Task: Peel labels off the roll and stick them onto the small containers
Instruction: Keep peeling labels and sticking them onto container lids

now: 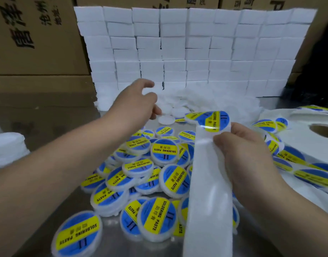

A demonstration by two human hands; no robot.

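Brown cardboard boxes printed with black characters (35, 43) fill the background. In front of them rises a broad wall of small white rectangular boxes (196, 52), stacked in rows. They stand at the far edge of a shiny grey metal desk (54, 115). At the right lies the wide white roll of labels (298, 138), its core hole showing near the picture's edge. A run of blue-and-yellow stickers trails off it towards the near right corner. A big heap of round white plastic containers already carrying blue-and-yellow "SOLDERING PASTE" labels (165, 151) covers the middle and near part of the desk, overlapping and tilted. Beyond them, at the foot of the white wall, sits a loose mound of plain white round containers without labels (178, 108). A long strip of white backing paper (209, 201) rises from the bottom edge, up over the labelled heap. The right hand (242, 145) has its grip clenched on this strip, thumb and fingers pinching it near the top. The left hand (139, 102) is stretched out over the near edge of the unlabelled mound, its grip released, fingers loosely bent and spread. One round blue-and-yellow label (213, 121) stands at the strip's upper end, just above the right thumb.
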